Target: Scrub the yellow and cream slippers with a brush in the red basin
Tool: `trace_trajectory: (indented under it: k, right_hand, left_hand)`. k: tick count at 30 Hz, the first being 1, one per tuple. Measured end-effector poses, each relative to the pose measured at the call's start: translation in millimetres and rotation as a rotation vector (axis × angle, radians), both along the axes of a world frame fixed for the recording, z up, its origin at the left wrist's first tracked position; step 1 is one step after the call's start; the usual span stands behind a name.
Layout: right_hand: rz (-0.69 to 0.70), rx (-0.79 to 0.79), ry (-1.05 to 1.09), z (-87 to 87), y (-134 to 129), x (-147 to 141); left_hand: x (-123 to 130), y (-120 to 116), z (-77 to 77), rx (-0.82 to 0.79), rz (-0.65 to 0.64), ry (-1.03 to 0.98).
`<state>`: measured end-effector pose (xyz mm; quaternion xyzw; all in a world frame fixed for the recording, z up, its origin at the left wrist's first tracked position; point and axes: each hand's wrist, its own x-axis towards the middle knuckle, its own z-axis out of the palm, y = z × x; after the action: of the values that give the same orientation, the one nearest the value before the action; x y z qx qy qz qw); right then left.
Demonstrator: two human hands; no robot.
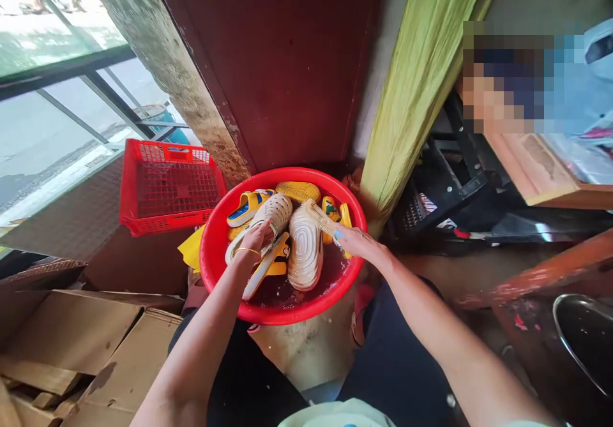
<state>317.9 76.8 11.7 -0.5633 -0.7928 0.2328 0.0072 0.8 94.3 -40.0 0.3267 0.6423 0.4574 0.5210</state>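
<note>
My left hand [259,238] is closed on a white clog [276,213] with holes in its upper, over the near-left part of a red basin [282,315]. In my right hand [357,242] is a pale scrubbing brush [322,217], its head by the toe of another white clog [305,254] lying sole up. Whether the brush touches that sole I cannot tell. Yellow sandals lie around them: a blue-lined sandal [246,207], an upturned sandal [299,191] at the back and a tilted sandal [271,264] in front. Dark water with some suds shows at the basin's bottom.
A red plastic crate [167,223] stands left of the basin, near flattened cardboard [76,328]. Behind rises a dark red door [287,63], with a yellow-green curtain [407,95] beside it. A wooden-edged table [541,165] and a blurred-out person are at right.
</note>
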Motion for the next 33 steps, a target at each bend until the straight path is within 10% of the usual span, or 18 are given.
trace_trajectory:
  k: [5, 10, 20, 25, 33]
  right_hand:
    - [0.035, -0.007, -0.172, -4.3, 6.1, -6.4]
    - [-0.021, 0.030, -0.218, 6.9, 14.1, -24.5]
    - [-0.202, 0.292, 0.079, 28.6, 17.3, -42.0]
    - [-0.089, 0.183, 0.020, 30.6, -15.2, -53.1]
    - [0.021, 0.055, -0.138, 20.0, -48.3, -80.8]
  left_hand:
    - [16.0, 9.2, -12.8, 0.107, 0.135, -0.107]
    - [10.6, 15.7, 16.5, 0.226, 0.267, -0.208]
    - [15.1, -9.8, 59.1, 0.359, 0.046, -0.289]
    - [39.7, -18.6, 46.6, 0.298, -0.247, -0.236]
    - [36.2, -1.5, 13.7, 0.395, -0.180, 0.241]
